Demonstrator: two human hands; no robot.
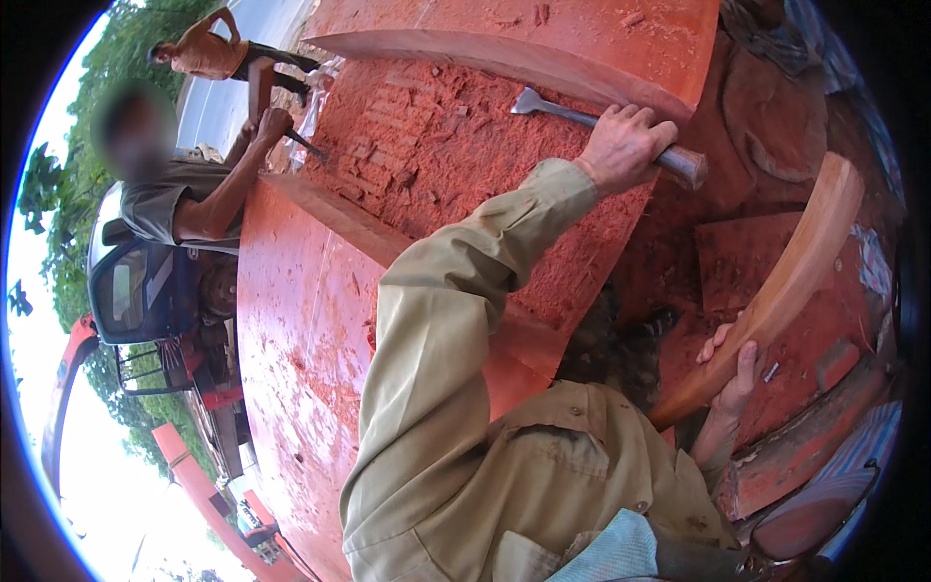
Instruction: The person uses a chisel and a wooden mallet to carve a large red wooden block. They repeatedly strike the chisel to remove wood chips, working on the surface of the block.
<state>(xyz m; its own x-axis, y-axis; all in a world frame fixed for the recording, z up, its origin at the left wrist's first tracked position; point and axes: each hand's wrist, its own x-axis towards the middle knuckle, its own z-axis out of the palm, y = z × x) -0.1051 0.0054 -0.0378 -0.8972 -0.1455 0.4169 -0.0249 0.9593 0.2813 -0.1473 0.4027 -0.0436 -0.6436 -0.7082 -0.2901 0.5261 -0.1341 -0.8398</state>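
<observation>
My left hand [628,147] is closed around the handle of a wide-bladed chisel [553,107] with a steel shank and a wooden end. The blade points left, over a rough recess [417,145] full of shavings, cut into a big reddish wooden block [301,301]. Lower right, my right hand [734,376] grips a long curved wooden club [776,291]. Its thick end is raised, apart from the chisel handle. Part of the right forearm is hidden by my khaki shirt.
Across the block, a co-worker [189,199] holds a wooden mallet [260,89] and a chisel [308,144] at the recess. Another person [215,53] stands farther back. A dark blue vehicle cab [136,291] is behind. Red boards [747,257] lie at the right.
</observation>
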